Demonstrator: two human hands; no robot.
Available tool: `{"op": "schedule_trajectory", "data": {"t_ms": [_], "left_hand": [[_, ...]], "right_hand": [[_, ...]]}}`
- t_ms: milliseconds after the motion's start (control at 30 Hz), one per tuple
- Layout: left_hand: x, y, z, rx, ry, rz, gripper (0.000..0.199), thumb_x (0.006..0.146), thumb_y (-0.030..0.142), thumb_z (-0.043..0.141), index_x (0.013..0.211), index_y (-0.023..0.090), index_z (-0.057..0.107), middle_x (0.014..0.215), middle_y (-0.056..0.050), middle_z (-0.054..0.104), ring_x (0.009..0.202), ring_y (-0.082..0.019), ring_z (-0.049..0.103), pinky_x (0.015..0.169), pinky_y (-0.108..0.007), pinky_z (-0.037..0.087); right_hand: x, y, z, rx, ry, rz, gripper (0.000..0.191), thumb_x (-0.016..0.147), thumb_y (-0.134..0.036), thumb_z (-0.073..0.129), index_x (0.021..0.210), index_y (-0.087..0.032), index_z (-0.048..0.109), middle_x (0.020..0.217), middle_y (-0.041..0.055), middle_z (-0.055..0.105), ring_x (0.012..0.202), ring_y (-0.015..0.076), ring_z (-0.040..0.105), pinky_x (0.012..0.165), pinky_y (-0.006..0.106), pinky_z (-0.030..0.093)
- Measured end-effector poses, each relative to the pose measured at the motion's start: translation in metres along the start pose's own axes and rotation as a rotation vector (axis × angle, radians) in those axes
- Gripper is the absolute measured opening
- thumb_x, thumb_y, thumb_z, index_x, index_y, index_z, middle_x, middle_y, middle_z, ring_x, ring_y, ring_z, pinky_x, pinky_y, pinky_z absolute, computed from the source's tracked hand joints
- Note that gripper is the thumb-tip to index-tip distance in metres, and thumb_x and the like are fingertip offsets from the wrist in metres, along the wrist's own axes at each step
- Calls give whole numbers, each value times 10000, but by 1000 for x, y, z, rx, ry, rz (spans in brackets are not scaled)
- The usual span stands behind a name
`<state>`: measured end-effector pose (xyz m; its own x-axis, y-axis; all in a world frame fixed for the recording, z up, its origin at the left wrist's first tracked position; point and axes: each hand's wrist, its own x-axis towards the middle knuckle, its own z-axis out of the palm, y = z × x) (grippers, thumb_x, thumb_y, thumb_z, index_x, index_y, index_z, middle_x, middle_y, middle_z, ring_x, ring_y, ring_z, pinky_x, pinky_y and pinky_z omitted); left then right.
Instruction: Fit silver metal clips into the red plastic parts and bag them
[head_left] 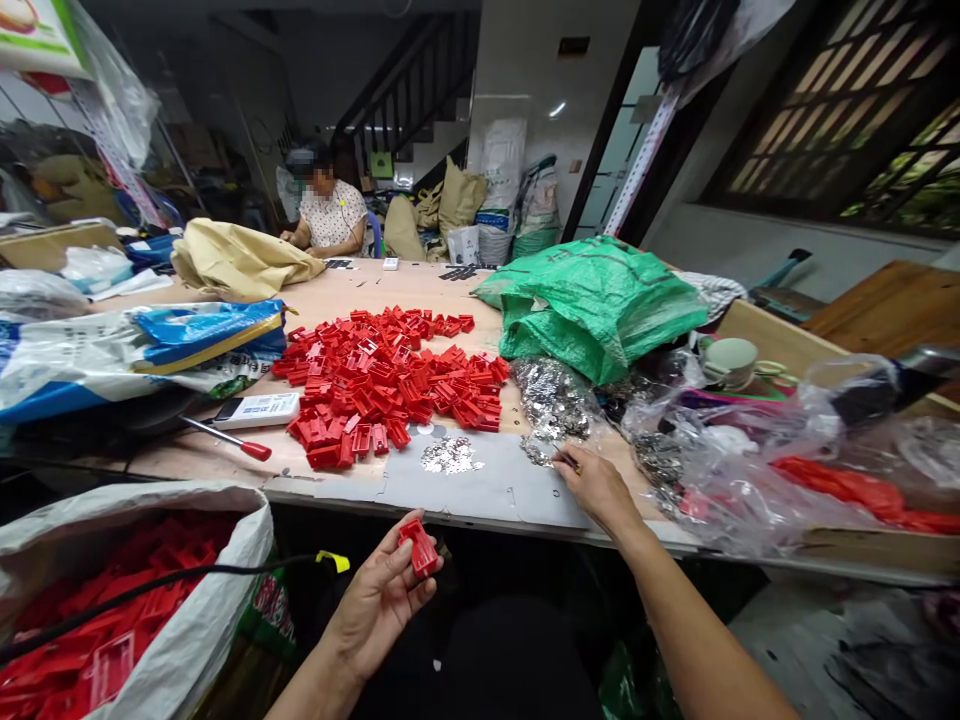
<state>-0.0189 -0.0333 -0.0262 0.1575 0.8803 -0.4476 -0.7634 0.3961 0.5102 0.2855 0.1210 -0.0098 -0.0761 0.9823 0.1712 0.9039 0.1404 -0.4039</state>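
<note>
Near the bottom centre, my left hand point(379, 600) holds a red plastic part point(420, 549) between thumb and fingers, just off the table's front edge. My right hand point(592, 482) is closed in a pinch at a small pile of shiny metal pieces point(537, 449); a thin tool seems to be in it, but its shape is too small to make out. Between the hands, a flat scatter of small silvery pieces point(451, 455) lies on a grey sheet point(480, 497). Behind it is a large heap of red plastic parts point(382, 375). A clear bag of metal pieces point(555, 395) lies beyond my right hand.
An open white sack point(259, 530) of red parts stands at lower left, a black cable across it. A red-tipped rod point(255, 450) lies on the table's left. A green bag point(600, 300) and plastic bags crowd the right. A person point(330, 213) sits across the table.
</note>
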Motion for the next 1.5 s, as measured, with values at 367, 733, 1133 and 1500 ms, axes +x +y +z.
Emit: {"op": "schedule_trajectory", "data": {"t_ms": [367, 733, 1133, 1500], "left_hand": [[-5, 0, 0, 27, 13, 30, 483, 787, 154, 676, 1241, 236, 535, 1031, -62, 660, 842, -173, 680, 694, -264, 554], [1, 0, 22, 80, -29, 101, 507, 749, 204, 731, 1205, 221, 509, 987, -66, 676, 971, -253, 675, 785, -334, 560], [-1, 2, 32, 53, -190, 43, 399, 834, 307, 634, 1193, 145, 574, 803, -51, 638, 661, -122, 652, 586, -191, 506], [-6, 0, 37, 43, -210, -77, 275, 841, 328, 614, 1045, 144, 617, 765, -30, 599, 564, -90, 619, 507, -165, 465]], "right_hand": [[-4, -10, 8, -30, -8, 2, 98, 833, -252, 525, 812, -214, 613, 857, 33, 653, 771, 189, 585, 620, 262, 374], [-26, -24, 5, 359, -107, -107, 188, 842, -394, 493, 833, -218, 560, 803, 20, 645, 767, 190, 595, 714, 285, 439], [-65, -119, -7, 642, -354, -335, 206, 888, -393, 519, 872, -202, 594, 760, 14, 626, 658, 151, 547, 613, 241, 438], [-58, -130, -13, 480, -420, -636, 201, 930, -290, 466, 988, -224, 646, 911, 63, 673, 830, 188, 610, 763, 297, 482]]}}
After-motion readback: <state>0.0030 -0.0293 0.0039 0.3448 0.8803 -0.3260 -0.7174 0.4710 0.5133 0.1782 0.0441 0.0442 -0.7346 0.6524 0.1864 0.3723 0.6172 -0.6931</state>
